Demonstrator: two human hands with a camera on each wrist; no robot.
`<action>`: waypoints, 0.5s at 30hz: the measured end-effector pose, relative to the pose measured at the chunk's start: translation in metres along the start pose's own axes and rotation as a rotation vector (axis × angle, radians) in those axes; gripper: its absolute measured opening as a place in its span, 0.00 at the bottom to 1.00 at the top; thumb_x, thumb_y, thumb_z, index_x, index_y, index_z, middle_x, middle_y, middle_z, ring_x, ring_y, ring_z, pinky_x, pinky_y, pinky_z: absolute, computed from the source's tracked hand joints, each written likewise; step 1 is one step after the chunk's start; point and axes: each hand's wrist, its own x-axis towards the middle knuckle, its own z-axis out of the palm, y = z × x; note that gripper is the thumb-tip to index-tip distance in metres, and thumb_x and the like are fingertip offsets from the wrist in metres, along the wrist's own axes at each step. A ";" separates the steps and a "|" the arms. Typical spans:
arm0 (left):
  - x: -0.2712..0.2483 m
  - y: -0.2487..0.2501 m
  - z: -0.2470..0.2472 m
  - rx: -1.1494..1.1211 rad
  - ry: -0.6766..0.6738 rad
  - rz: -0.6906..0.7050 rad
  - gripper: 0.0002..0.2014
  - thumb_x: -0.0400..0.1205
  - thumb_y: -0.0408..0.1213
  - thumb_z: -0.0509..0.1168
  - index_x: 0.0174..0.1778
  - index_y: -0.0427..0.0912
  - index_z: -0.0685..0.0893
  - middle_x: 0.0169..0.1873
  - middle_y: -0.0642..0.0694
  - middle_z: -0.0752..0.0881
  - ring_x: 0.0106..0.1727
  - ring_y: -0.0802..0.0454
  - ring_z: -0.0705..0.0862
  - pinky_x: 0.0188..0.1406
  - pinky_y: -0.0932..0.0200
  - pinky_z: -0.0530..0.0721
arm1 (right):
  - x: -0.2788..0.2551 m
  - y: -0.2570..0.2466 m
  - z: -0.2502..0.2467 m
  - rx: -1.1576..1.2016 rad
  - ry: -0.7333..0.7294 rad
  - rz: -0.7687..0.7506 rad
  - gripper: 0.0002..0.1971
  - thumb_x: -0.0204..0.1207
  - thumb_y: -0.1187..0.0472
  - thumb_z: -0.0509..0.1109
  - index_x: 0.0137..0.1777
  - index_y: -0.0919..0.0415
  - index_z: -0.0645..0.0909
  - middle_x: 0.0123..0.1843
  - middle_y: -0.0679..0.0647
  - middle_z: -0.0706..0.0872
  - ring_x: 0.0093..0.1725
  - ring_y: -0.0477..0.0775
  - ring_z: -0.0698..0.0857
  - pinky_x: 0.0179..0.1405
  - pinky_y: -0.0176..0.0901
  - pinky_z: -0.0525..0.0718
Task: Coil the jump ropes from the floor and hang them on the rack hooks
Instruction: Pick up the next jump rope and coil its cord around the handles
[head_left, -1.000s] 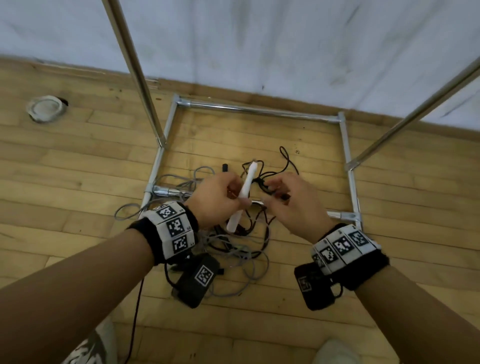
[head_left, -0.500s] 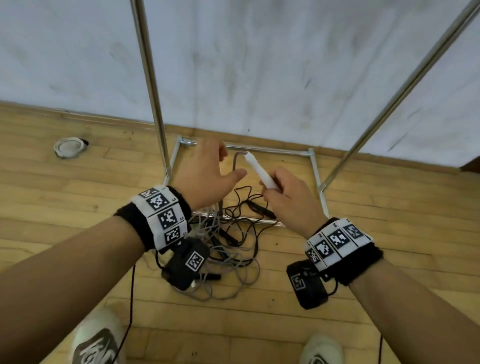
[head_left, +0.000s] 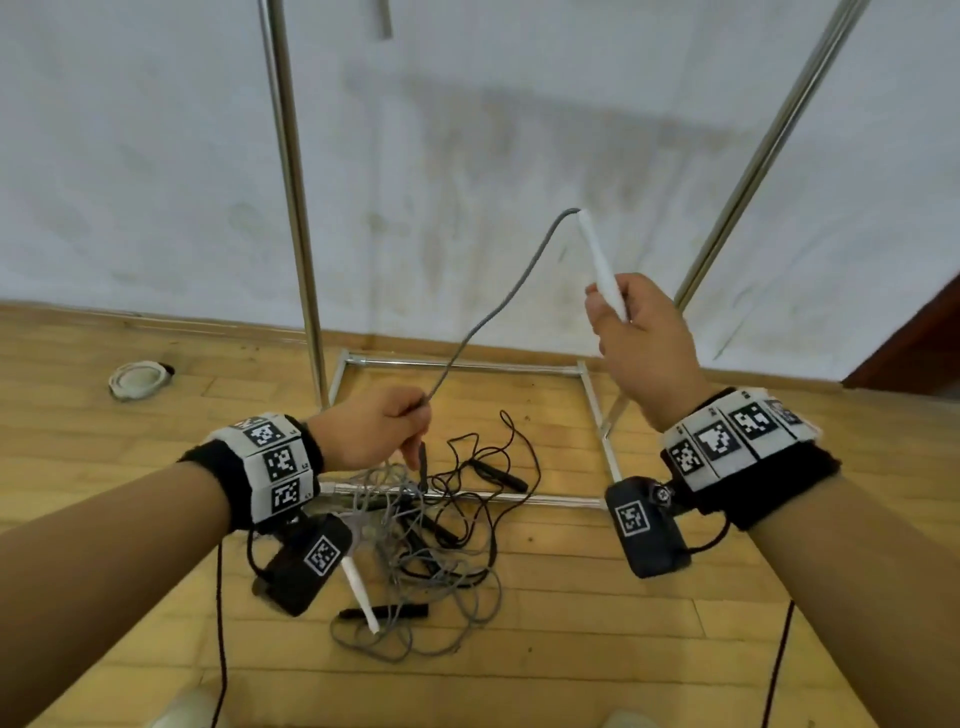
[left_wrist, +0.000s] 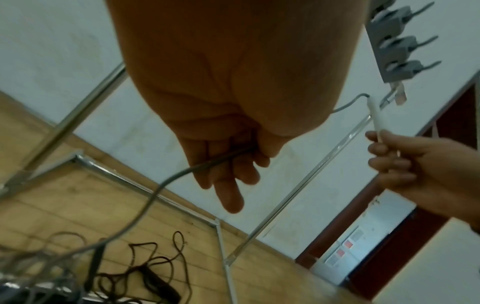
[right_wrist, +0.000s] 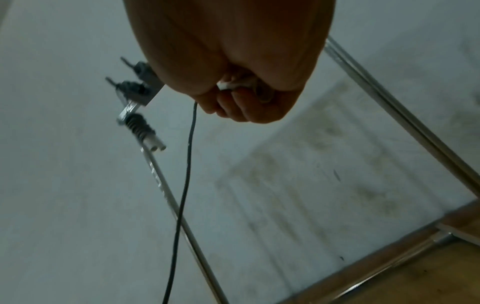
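My right hand (head_left: 631, 332) grips a white jump-rope handle (head_left: 600, 260) and holds it raised in front of the wall. Its grey cord (head_left: 498, 306) runs down to my left hand (head_left: 395, 431), which pinches it lower, above the floor pile. In the left wrist view the cord (left_wrist: 155, 191) passes through my curled fingers (left_wrist: 228, 170) and drops to the tangle. That tangle of grey and black ropes (head_left: 431, 525) lies on the wooden floor across the rack's base bar. A second white handle (head_left: 358, 587) lies in it. The rack hooks (left_wrist: 400, 41) show at the upper right of the left wrist view.
The chrome rack (head_left: 291, 182) stands against the white wall, its base frame (head_left: 597, 410) on the floor around the ropes. A round white object (head_left: 137, 379) lies at the far left by the wall. A dark doorway (head_left: 914, 343) is at the right.
My right hand has lifted the white handle up and to the right. My left hand has closed on the grey cord, which is now drawn out between both hands. The view tilted upward.
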 end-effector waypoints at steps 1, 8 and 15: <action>-0.002 -0.003 -0.002 0.061 -0.031 -0.009 0.13 0.90 0.37 0.55 0.41 0.41 0.77 0.35 0.43 0.89 0.41 0.47 0.90 0.43 0.51 0.84 | 0.003 -0.001 -0.006 0.018 0.038 0.019 0.04 0.83 0.50 0.64 0.52 0.45 0.80 0.39 0.42 0.81 0.35 0.42 0.80 0.35 0.39 0.79; -0.008 -0.021 -0.032 0.261 0.000 -0.048 0.16 0.91 0.42 0.52 0.41 0.51 0.81 0.41 0.51 0.86 0.47 0.50 0.84 0.51 0.56 0.79 | 0.016 -0.006 -0.039 0.082 0.187 0.118 0.06 0.82 0.48 0.65 0.47 0.48 0.80 0.39 0.49 0.81 0.37 0.52 0.79 0.37 0.50 0.80; -0.004 0.002 -0.057 0.113 0.208 0.037 0.09 0.85 0.49 0.63 0.47 0.54 0.89 0.26 0.51 0.87 0.27 0.57 0.85 0.29 0.66 0.82 | -0.001 -0.017 -0.023 0.078 0.109 0.070 0.02 0.78 0.54 0.72 0.47 0.45 0.81 0.42 0.47 0.84 0.36 0.46 0.82 0.32 0.38 0.81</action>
